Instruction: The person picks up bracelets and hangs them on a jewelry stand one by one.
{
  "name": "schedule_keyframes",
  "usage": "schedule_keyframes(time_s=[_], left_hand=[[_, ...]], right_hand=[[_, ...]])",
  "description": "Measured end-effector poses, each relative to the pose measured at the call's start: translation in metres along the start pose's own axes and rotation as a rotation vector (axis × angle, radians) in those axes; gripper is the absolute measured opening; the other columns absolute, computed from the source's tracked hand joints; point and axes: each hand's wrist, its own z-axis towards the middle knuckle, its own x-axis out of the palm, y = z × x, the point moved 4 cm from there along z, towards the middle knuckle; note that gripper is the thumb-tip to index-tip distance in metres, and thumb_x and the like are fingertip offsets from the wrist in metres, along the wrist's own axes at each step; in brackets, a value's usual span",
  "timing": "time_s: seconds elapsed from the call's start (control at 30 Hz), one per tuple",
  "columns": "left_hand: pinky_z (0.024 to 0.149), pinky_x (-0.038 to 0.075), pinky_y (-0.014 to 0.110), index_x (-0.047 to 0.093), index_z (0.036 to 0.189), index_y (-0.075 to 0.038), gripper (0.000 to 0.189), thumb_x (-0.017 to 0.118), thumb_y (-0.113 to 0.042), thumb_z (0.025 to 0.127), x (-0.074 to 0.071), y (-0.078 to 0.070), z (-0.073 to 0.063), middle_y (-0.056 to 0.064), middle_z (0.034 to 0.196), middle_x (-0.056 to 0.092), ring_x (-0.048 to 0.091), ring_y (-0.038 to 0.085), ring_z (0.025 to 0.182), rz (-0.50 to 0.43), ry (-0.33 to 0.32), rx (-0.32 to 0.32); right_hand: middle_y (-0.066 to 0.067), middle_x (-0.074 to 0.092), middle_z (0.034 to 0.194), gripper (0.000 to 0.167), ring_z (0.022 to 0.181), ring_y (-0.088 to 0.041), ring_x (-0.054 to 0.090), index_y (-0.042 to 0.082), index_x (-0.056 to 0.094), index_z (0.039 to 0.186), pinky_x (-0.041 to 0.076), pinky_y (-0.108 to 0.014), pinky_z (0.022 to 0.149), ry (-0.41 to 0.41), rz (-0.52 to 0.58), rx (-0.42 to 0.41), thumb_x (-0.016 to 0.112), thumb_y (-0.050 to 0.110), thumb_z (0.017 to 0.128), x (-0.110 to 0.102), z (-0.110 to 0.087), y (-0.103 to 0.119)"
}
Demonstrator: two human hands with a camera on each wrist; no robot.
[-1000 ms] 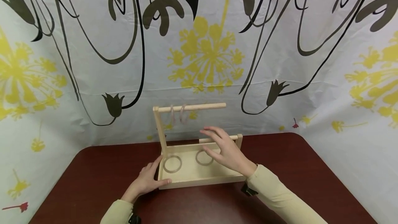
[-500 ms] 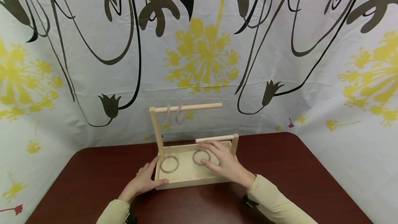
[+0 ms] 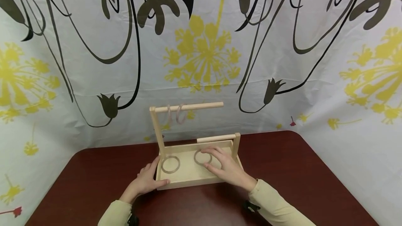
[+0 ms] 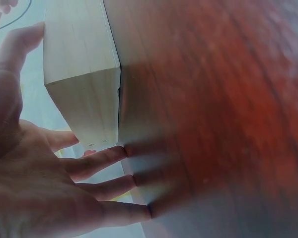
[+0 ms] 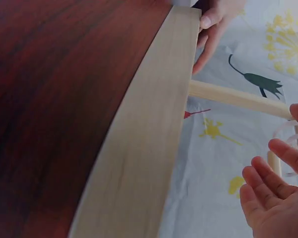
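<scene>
In the head view a pale wooden tray [image 3: 185,178] with two posts stands on the table. Two translucent rings [image 3: 180,114] hang from its upper rod [image 3: 204,106]. Inside the tray lie two more: a left ring [image 3: 162,165] and a right ring [image 3: 194,159]. My left hand [image 3: 146,181] rests at the tray's left front corner, thumb on the front rim. The left wrist view shows its fairly straight fingers spread, several fingertips on the table. Over the right ring hovers my right hand [image 3: 230,171], thumb and fingers apart; the right wrist view shows nothing gripped.
A shorter lower rod [image 3: 216,138] juts leftward from the right post [image 3: 236,145]. The dark red table [image 3: 282,170] extends on both sides of the tray. Behind it hangs a patterned white cloth [image 3: 201,58].
My right hand has lowered from beside the lower rod to the right ring in the tray. The left hand stays at its corner. The head view has shifted slightly.
</scene>
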Motion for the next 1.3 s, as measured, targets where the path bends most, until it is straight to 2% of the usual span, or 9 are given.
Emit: schedule_keyframes(time_s=[0.13,0.37,0.63,0.93,1.17,1.3], left_hand=[[0.091,0.031,0.07,0.022,0.151,0.003,0.102,0.079,-0.04,0.078,-0.001,0.001,0.0,0.033,0.13,0.043,0.036,0.06,0.119,-0.001,-0.005,-0.003],[0.09,0.033,0.069,0.023,0.152,0.002,0.102,0.079,-0.041,0.078,-0.002,0.001,0.001,0.033,0.131,0.043,0.037,0.059,0.119,-0.009,-0.01,-0.017],[0.09,0.03,0.071,0.023,0.151,0.003,0.102,0.08,-0.039,0.078,-0.004,-0.001,-0.001,0.033,0.13,0.043,0.04,0.059,0.116,-0.012,-0.008,-0.015],[0.091,0.022,0.078,0.02,0.153,0.001,0.103,0.08,-0.038,0.078,-0.001,0.0,-0.001,0.035,0.133,0.042,0.044,0.055,0.118,-0.028,-0.011,-0.017],[0.09,0.026,0.076,0.021,0.152,0.002,0.103,0.081,-0.037,0.078,-0.001,0.0,0.0,0.035,0.133,0.043,0.044,0.054,0.119,-0.021,-0.02,-0.007],[0.09,0.03,0.073,0.022,0.152,0.002,0.102,0.08,-0.037,0.078,0.0,0.0,0.0,0.035,0.133,0.043,0.044,0.053,0.118,-0.014,-0.021,0.004]], right_hand=[[0.002,0.057,0.126,0.037,0.119,-0.016,0.052,0.017,0.062,0.126,0.045,-0.039,0.094,0.012,0.021,0.055,0.07,0.017,0.09,0.006,-0.001,-0.005],[-0.004,0.06,0.122,0.033,0.114,-0.019,0.055,0.007,0.063,0.122,0.045,-0.04,0.091,0.028,0.044,0.096,0.069,0.016,0.091,0.016,-0.001,-0.014],[-0.005,0.061,0.12,0.034,0.113,-0.022,0.055,0.004,0.063,0.122,0.044,-0.042,0.093,0.025,0.057,0.14,0.068,0.018,0.091,0.022,-0.006,-0.022],[-0.007,0.062,0.116,0.036,0.107,-0.021,0.058,0.004,0.063,0.119,0.047,-0.039,0.087,-0.054,-0.003,0.086,0.073,0.012,0.085,0.03,-0.006,-0.031],[-0.009,0.058,0.123,0.04,0.113,-0.028,0.056,0.007,0.061,0.125,0.045,-0.045,0.09,0.01,0.07,0.209,0.072,0.014,0.088,0.038,0.0,-0.037],[-0.014,0.058,0.123,0.039,0.113,-0.03,0.055,0.006,0.062,0.124,0.045,-0.046,0.089,0.018,0.071,0.229,0.071,0.012,0.087,0.041,0.004,-0.039]])
